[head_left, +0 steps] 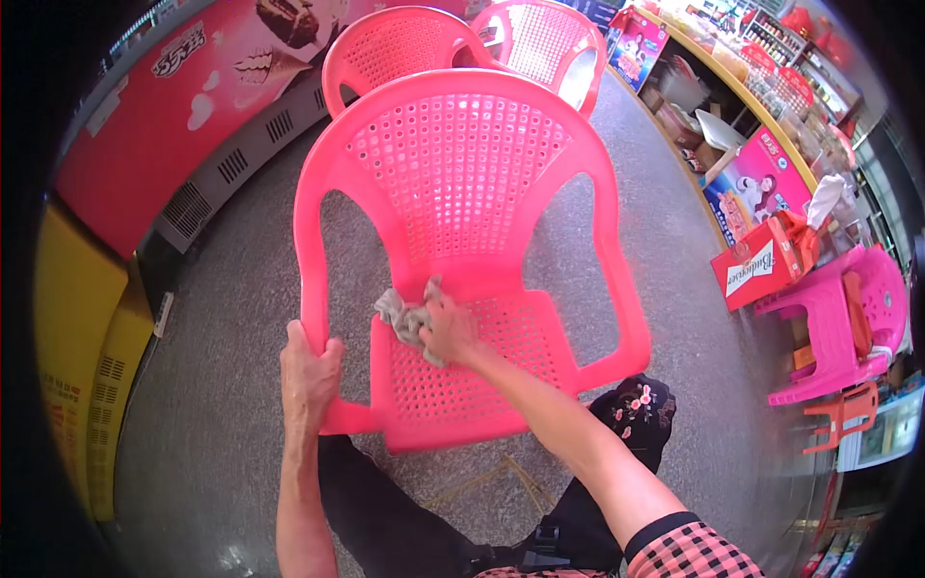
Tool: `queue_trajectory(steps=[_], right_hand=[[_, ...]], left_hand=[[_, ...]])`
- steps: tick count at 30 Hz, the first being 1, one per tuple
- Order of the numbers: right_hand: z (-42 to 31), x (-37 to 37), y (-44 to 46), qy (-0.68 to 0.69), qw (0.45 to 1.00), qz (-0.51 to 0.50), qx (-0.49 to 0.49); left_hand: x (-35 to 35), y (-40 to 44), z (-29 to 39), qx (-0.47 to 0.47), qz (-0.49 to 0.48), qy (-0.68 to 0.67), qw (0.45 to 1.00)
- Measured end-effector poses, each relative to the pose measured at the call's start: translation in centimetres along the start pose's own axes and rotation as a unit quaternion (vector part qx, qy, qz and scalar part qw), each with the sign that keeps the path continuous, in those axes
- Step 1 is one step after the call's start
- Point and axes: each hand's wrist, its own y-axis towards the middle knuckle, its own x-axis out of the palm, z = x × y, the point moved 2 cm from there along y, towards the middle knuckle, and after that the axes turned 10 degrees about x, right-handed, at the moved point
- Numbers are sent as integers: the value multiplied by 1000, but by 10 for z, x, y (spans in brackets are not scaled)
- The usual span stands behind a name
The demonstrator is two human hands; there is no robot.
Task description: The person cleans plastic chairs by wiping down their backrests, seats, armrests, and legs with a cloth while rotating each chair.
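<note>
A pink plastic armchair (462, 173) with a perforated back and seat stands right in front of me, facing me. My left hand (308, 371) is wrapped around the front of its left armrest. On the left rear part of the seat, my right hand (448, 329) presses a crumpled greyish cloth (405, 316). The fingers of that hand are closed over the cloth and slightly blurred.
Two more pink chairs (405, 48) stand behind this one. A red ice-cream freezer (125, 164) and a yellow cabinet (82, 308) line the left. On the right are a shop counter (732, 96), a Budweiser box (756, 265), a magenta chair (838, 328) and a small orange stool (843, 416).
</note>
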Motion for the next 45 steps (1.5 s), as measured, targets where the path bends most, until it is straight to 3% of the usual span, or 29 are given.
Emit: queue_trajectory(steps=[2, 4, 7, 9, 10, 12, 13, 16, 20, 23, 25, 27, 29, 33, 35, 37, 39, 41, 45], right_hand=[[7, -1, -22, 6, 999, -37, -16], [16, -4, -37, -64, 976, -206, -21], [34, -27, -10, -60, 968, -242, -4], [24, -81, 18, 20, 996, -77, -46], [26, -90, 38, 112, 989, 82, -49], [-11, -158, 44, 79, 963, 210, -150], [-15, -162, 44, 79, 964, 209, -148], [-10, -142, 48, -133, 943, 272, -138], [38, -45, 35, -110, 946, 238, -188], [32, -6, 31, -134, 940, 287, -128], [8, 4, 30, -19, 958, 279, 66], [-18, 25, 24, 94, 967, 204, 117], [-47, 35, 6, -5, 989, 146, 26], [-39, 19, 20, 44, 995, 78, -41], [-11, 4, 36, -77, 991, 37, -104], [30, -14, 42, -116, 987, 106, -27], [80, -43, 41, -193, 981, 3, -15], [100, -86, 17, -189, 974, 84, 95], [108, -96, 18, -156, 963, 94, 200]], left_hand=[[0, -3, -1, -1, 3, 4, 1000], [-2, -3, 5, 14, 7, 4, 1000], [-1, -1, 6, 13, 4, 10, 1000], [-2, -1, 2, 17, 2, 2, 1000], [0, -1, 0, 23, 3, -7, 1000], [0, -2, 3, 17, -2, -3, 1000], [-1, -1, 3, 14, 1, 3, 1000], [0, -1, -1, 21, 8, -5, 1000], [1, -1, -1, 8, 0, -9, 1000], [1, -1, -5, 38, 17, 35, 999], [1, -4, 1, 14, 6, 34, 999], [2, 0, 10, 3, 4, 28, 1000], [0, -1, 7, -3, 3, 30, 1000], [3, 1, 0, 24, 11, 39, 999], [3, 1, -2, 27, 7, 27, 999], [1, 0, -5, 24, 9, 16, 1000], [3, 1, -10, 34, 5, 12, 999], [2, 1, -7, 26, 5, 1, 1000], [4, 2, -11, 44, 14, -26, 999]])
